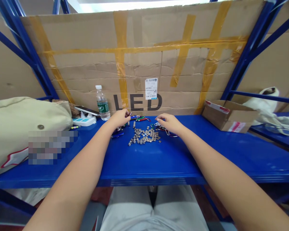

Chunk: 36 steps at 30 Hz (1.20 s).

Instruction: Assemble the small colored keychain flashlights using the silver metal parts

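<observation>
A spread of small round silver discs, like button cells point(148, 136), lies on the blue shelf top between my hands. My left hand point(120, 118) is closed in a pinch at the left of the spread; a small dark thing shows at its fingertips, too small to name. Dark and blue pen-like tubes point(117, 135) lie under and beside that wrist. My right hand point(169, 123) hangs over coloured carabiner clips point(162, 128), its fingers loosely bent and apart, nothing visible in them. More green, red and blue clips point(142, 118) lie at the back between the hands.
A water bottle point(102, 104) stands at the back left, by a white power strip point(84, 121) with a phone point(87, 111) on it. A cream bag point(26, 118) fills the left. To the right sits an open carton point(228, 115). Taped cardboard point(91, 73) walls off the back.
</observation>
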### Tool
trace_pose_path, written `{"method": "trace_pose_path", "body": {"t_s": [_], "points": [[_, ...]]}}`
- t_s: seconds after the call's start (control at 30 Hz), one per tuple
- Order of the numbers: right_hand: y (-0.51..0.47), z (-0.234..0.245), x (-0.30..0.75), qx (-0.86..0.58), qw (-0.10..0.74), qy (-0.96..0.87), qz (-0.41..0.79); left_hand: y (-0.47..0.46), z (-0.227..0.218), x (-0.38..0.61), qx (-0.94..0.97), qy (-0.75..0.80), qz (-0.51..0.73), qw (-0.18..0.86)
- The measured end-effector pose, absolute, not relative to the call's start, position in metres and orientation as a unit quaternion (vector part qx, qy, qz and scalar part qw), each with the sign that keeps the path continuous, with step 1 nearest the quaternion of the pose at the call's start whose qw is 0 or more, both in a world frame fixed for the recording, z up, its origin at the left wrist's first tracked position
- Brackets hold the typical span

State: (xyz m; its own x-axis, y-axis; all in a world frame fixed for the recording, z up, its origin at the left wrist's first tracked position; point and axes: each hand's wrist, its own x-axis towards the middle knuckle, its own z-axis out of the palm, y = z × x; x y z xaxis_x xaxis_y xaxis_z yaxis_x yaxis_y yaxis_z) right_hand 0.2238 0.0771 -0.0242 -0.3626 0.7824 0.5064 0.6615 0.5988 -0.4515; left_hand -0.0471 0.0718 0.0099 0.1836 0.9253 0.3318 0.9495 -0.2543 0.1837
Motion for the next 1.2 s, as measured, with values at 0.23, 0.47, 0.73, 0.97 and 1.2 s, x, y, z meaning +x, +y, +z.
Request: {"method": "trace_pose_path", "body": {"t_s": [0.23, 0.47, 0.73, 0.97, 1.2], "points": [[0.066, -0.026, 0.217, -0.356, 0.230, -0.898, 0.118, 0.071, -0.009, -0.021, -0.848, -0.488, -0.207, -0.005], [0.054, -0.021, 0.213, -0.326, 0.149, -0.925, 0.128, 0.064, -0.011, -0.010, -0.875, -0.440, -0.200, -0.017], [0.052, -0.019, 0.213, -0.302, 0.120, -0.939, 0.113, 0.061, -0.009, -0.009, -0.880, -0.437, -0.188, -0.012], [0.049, -0.015, 0.215, -0.283, 0.090, -0.947, 0.124, 0.062, -0.009, -0.011, -0.883, -0.432, -0.184, -0.009], [0.048, -0.015, 0.215, -0.293, 0.099, -0.941, 0.134, 0.061, -0.007, -0.012, -0.882, -0.425, -0.199, -0.032]]}}
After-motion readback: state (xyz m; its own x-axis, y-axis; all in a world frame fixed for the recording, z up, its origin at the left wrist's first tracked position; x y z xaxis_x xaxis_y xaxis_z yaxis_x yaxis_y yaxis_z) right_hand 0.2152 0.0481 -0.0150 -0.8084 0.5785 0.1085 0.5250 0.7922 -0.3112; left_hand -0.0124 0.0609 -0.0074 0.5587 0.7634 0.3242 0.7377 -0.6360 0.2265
